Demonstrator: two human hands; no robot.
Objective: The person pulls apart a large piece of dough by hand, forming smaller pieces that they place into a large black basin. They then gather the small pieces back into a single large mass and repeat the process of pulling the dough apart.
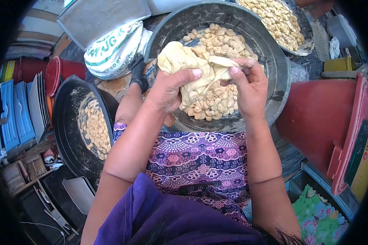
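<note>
A soft, pale yellow lump of dough (187, 61) rests in my left hand (167, 87), whose thumb presses on top of it. My right hand (250, 83) pinches a strip of the same dough between thumb and fingers, stretched out from the lump's right side. Both hands are above a large black basin (279, 77) in front of my knees. Many small, flattened dough pieces (216, 102) lie in the basin, some hidden beneath my hands and the lump. The undersides of my fingers are partly out of sight.
A second black basin (65, 118) with similar pieces stands at left, and another round tray of pieces (276, 24) at upper right. A white printed sack (116, 49), a metal tray (102, 20) and a large red bin (319, 118) surround the basin.
</note>
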